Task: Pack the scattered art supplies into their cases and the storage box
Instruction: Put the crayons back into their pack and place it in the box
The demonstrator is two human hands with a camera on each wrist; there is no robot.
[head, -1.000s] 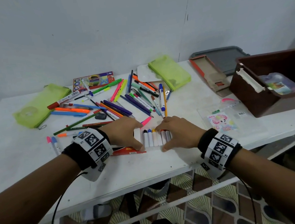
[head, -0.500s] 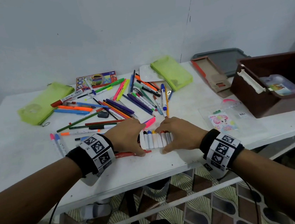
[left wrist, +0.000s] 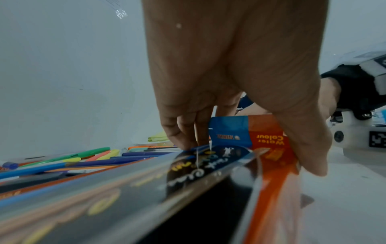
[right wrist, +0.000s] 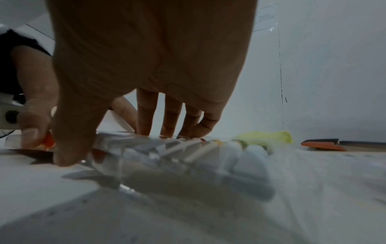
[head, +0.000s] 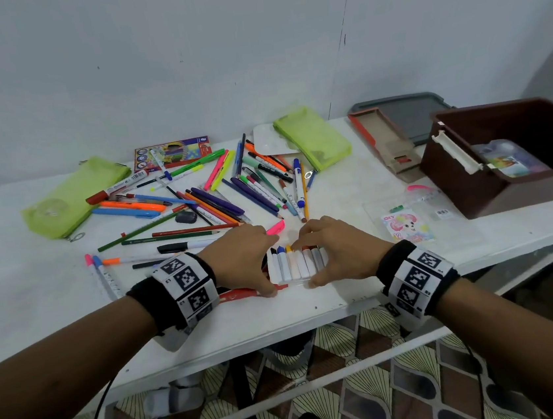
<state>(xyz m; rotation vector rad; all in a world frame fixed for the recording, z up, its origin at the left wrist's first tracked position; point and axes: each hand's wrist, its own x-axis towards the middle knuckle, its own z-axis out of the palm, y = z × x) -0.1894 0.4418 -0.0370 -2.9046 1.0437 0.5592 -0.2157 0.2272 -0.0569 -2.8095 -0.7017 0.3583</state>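
While barely anything has shifted this past second, both hands, left hand (head: 239,261) and right hand (head: 338,248), still pinch the paint tube tray (head: 297,265) at the counter (head: 335,195) front edge, so it's not packed yet.

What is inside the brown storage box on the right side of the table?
Inside the brown storage box, a clear plastic case with colourful contents lies near the front wall. The front wall hides the floor just behind it, and the picture's edge cuts off the box's right part.
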